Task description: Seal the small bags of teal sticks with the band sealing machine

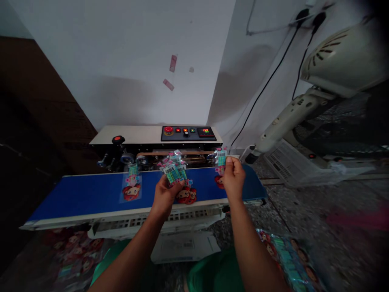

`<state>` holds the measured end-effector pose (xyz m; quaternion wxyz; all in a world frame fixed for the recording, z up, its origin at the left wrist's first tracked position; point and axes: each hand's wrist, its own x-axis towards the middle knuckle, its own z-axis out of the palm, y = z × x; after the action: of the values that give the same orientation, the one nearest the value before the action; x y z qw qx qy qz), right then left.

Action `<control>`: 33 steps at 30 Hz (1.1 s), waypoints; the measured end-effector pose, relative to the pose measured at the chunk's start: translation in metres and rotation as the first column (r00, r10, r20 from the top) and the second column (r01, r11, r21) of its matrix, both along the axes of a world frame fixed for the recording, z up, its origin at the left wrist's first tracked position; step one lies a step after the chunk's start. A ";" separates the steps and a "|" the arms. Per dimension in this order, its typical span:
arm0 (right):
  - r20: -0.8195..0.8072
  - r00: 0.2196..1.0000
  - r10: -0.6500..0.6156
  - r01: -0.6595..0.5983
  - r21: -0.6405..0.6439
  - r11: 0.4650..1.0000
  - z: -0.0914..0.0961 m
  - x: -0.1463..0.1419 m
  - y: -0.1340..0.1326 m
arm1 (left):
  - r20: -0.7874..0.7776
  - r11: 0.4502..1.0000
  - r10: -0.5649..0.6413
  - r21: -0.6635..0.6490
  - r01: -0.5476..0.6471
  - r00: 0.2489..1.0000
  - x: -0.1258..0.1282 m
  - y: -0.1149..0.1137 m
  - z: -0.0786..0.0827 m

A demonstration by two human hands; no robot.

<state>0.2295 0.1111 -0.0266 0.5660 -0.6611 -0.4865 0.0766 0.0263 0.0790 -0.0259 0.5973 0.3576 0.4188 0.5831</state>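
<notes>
My left hand [165, 194] is closed around a fanned bunch of clear plastic packets [174, 172], printed with teal barcoded labels and red-haired cartoon heads. Between the thumb and fingers of my right hand [234, 176] is a single packet [221, 160] of the same sort, held upright at the sealing machine's right end. Another packet [131, 188] lies by itself on the blue conveyor belt [88, 194], left of my left hand. Behind the belt runs the band sealing machine [133, 136], its sealing band partly hidden by the packets.
The control panel [188, 133] has a red stop button and a lit display. A beige fan-like appliance [331, 61] and a white plastic basket [291, 166] stand at right. Filled bags of packets lie at lower left [73, 251] and lower right [288, 259].
</notes>
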 end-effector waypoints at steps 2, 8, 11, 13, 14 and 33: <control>0.178 0.980 -0.090 0.112 -0.117 0.987 -0.007 0.027 0.005 | -0.015 1.000 -0.005 -0.026 0.004 1.000 -0.001 -0.001 0.003; 0.488 0.868 -0.094 0.324 -0.411 0.852 -0.025 0.055 0.021 | -0.027 0.997 -0.063 -0.039 0.062 0.998 0.004 -0.003 0.003; 0.473 0.881 -0.008 0.264 -0.477 0.839 -0.026 0.039 0.031 | -0.041 0.996 -0.083 -0.030 0.082 0.996 0.006 -0.004 0.000; 0.460 0.887 0.032 0.195 -0.437 0.878 -0.024 0.025 0.034 | -0.052 0.995 -0.094 -0.039 0.092 0.994 0.005 -0.004 -0.001; 0.442 0.896 0.045 0.148 -0.392 0.908 -0.021 0.017 0.033 | -0.054 0.995 -0.093 -0.039 0.091 0.994 0.005 -0.003 -0.001; -0.119 0.920 0.373 -0.369 0.053 0.928 0.012 -0.038 -0.007 | 0.055 0.999 -0.047 -0.009 0.048 0.997 0.001 -0.001 -0.003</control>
<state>0.1911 0.1037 -0.0148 0.5806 -0.5423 -0.5672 0.2171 0.0278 0.0781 -0.0291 0.6240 0.3482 0.3969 0.5761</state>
